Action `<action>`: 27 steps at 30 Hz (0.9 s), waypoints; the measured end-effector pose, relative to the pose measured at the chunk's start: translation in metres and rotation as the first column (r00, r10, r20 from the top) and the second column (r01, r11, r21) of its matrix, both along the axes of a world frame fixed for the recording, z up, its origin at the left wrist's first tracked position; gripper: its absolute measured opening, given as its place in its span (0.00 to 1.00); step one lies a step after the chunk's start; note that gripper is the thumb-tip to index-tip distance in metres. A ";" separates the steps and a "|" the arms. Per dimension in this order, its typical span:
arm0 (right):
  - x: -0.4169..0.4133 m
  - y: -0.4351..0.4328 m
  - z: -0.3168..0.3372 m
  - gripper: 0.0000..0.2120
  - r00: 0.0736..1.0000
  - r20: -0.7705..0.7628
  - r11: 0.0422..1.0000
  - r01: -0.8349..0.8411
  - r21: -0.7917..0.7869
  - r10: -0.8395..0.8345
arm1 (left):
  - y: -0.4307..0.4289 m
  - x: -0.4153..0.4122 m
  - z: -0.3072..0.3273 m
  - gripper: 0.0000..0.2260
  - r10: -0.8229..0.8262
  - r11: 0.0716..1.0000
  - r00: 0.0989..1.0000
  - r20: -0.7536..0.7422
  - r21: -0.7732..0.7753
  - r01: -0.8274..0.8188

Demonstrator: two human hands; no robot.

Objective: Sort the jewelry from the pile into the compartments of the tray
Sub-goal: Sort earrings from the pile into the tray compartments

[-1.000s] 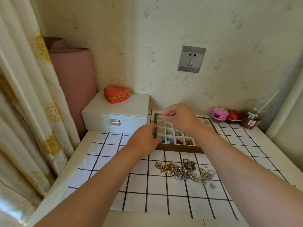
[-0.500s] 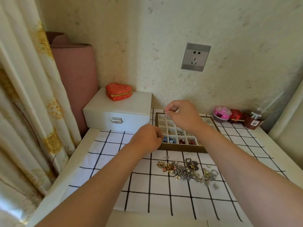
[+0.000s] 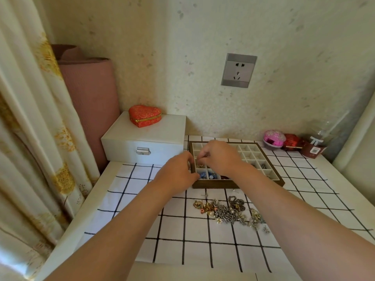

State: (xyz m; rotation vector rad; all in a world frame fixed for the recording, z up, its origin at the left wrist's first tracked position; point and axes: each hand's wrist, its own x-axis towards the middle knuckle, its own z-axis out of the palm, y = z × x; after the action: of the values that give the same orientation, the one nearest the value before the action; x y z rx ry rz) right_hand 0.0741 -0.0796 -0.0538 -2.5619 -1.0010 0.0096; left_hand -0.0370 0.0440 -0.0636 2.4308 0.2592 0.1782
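**Inspector:** State the appearance and location of the tray.

**Operator:** The tray [image 3: 239, 184] has a dark wooden frame around a grid of pale square compartments. It lies flat on the checked cloth [image 3: 172, 230], on the far side of the jewelry pile [image 3: 227, 211] and apart from it. Blue pieces [image 3: 207, 176] occupy its near-left compartments. A silver piece [image 3: 262, 165] lies in a compartment on the right.

**Inspector:** Orientation?

**Operator:** The tray's long axis runs left to right. The pile is a tangle of silver and gold chains with pale beads, and it stretches left to right as well.

**Inspector:** Hand status?

**Operator:** The right hand [image 3: 221, 157] is over the tray's left compartments, fingers curled and tips drawn together. Whether they pinch a piece cannot be told. The left hand [image 3: 178, 173] is at the tray's near-left corner, fingers curled against the left wall. Whether it clasps the wall cannot be told.
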 end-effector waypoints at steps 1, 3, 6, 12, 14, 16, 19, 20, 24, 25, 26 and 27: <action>0.000 0.001 0.000 0.06 1.000 0.011 0.999 -0.028 -0.015 0.028 | 0.000 0.000 0.000 0.15 -0.010 1.000 1.000 0.002 0.010 0.010; -0.001 0.000 -0.001 0.06 0.998 0.004 0.997 -0.070 -0.037 0.070 | -0.001 0.001 0.000 0.17 -0.029 0.999 1.000 0.005 0.034 0.029; 0.000 -0.004 -0.003 0.08 0.998 0.032 0.998 -0.049 -0.050 0.051 | -0.001 0.002 -0.004 0.20 -0.051 0.994 0.999 -0.004 0.094 0.051; -0.005 -0.016 0.004 0.16 0.995 0.055 0.988 -0.082 -0.128 0.089 | -0.002 0.007 -0.007 0.24 -0.030 0.999 0.999 0.022 0.047 0.029; -0.008 -0.018 0.001 0.17 0.990 0.049 0.969 -0.115 -0.218 0.129 | -0.002 0.008 -0.007 0.23 -0.022 1.000 0.999 0.028 0.021 0.021; -0.008 -0.018 -0.001 0.17 0.990 0.049 0.967 -0.115 -0.229 0.129 | -0.003 0.008 -0.007 0.22 -0.021 1.000 0.999 0.033 0.024 0.021; -0.010 -0.020 0.006 0.15 0.993 0.040 0.989 -0.107 -0.106 0.112 | -0.004 0.003 -0.004 0.18 -0.035 0.997 0.998 0.053 0.076 0.031; -0.013 -0.021 0.009 0.14 0.992 0.044 0.991 -0.113 -0.068 0.116 | -0.004 0.000 -0.003 0.17 -0.041 0.994 0.997 0.064 0.103 0.034; -0.030 -0.029 0.016 0.12 0.977 -0.013 0.977 -0.211 -0.016 0.211 | 0.000 -0.016 0.004 0.05 -0.112 0.980 0.992 0.055 0.172 0.101; -0.035 -0.032 0.019 0.11 0.972 -0.050 0.972 -0.231 -0.033 0.230 | 0.001 -0.021 0.005 0.04 -0.149 0.977 0.989 0.014 0.159 0.145; -0.041 -0.034 0.020 0.11 0.966 -0.087 0.967 -0.248 -0.065 0.242 | 0.002 -0.026 0.006 0.03 -0.183 0.972 0.983 -0.036 0.141 0.186; -0.046 -0.037 0.021 0.10 0.960 -0.120 0.960 -0.264 -0.096 0.252 | 0.002 -0.031 0.006 0.03 -0.209 0.968 0.975 -0.080 0.129 0.218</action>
State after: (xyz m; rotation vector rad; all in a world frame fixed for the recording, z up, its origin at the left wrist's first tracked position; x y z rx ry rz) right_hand 0.0282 -0.1161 -0.0325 -2.4778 -1.3191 0.2781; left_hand -0.0678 0.0459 -0.0574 2.5831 0.0130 0.0202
